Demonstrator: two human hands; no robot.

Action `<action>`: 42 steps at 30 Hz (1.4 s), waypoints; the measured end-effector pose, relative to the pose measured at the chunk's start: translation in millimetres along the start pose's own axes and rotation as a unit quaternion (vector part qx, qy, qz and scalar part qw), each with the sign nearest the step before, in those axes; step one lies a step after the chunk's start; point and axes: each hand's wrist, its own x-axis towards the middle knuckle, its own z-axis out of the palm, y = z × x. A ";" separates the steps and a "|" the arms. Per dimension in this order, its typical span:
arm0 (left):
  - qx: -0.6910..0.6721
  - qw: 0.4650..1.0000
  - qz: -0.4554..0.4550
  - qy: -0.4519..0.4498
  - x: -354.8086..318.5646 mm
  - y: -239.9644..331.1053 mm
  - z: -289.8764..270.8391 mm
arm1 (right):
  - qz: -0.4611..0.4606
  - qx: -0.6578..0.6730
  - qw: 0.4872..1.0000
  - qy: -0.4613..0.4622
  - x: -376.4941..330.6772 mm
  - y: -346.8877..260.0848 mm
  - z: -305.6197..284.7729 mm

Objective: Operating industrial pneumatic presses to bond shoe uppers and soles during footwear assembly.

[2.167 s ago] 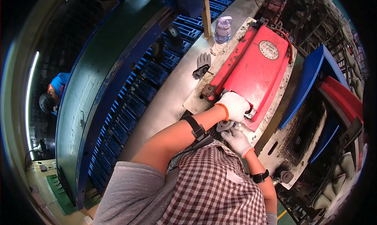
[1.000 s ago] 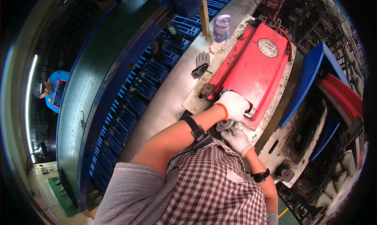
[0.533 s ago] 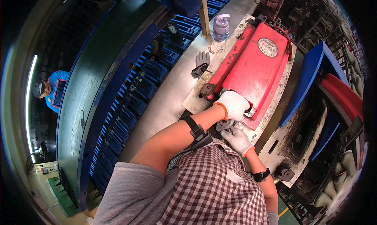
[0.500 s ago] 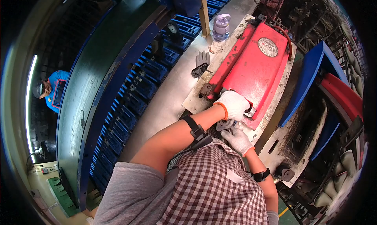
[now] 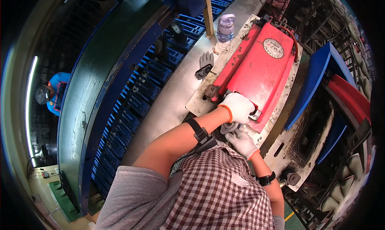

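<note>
My left hand, in a white knitted glove with an orange cuff band, is closed over the near end of a red machine cover. Its fingers curl around a metal handle, mostly hidden by the glove. Just below, my right hand, also white-gloved, has its fingers bent against a round grey knob at the machine's front. The glove partly hides that contact. A pale, stained base plate carries the red cover, which lies down flat over it.
A grey glove and a purple-lidded water bottle stand left of the machine on the metal table. Beyond runs a green conveyor belt, with a person behind it. At right is another machine with a raised blue cover.
Both my hands stay in place on the machine. Behind the conveyor, the person's head has tipped lower.
</note>
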 end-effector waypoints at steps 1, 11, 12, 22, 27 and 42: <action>-0.004 1.000 0.002 0.004 0.1 -0.1 0.2 | -0.001 -0.001 1.000 -0.001 0.5 0.7 0.3; -0.004 1.000 0.001 0.000 0.3 0.0 -0.7 | 0.006 -0.021 1.000 -0.004 -3.2 -7.4 -4.6; -0.003 1.000 -0.001 -0.002 0.0 0.2 -1.2 | 0.007 -0.022 1.000 -0.006 -3.7 -8.6 -5.1; -0.004 1.000 -0.001 -0.006 -1.9 1.5 -5.2 | 0.017 -0.027 0.999 -0.012 -2.4 -7.5 -4.5; 0.002 1.000 0.000 -0.019 -1.8 1.6 -8.1 | 0.012 -0.019 1.000 -0.017 -4.2 -12.7 -7.9; 0.048 0.999 0.004 0.000 7.6 8.7 -0.8 | 0.018 -0.075 0.997 -0.001 -4.7 -10.7 -6.1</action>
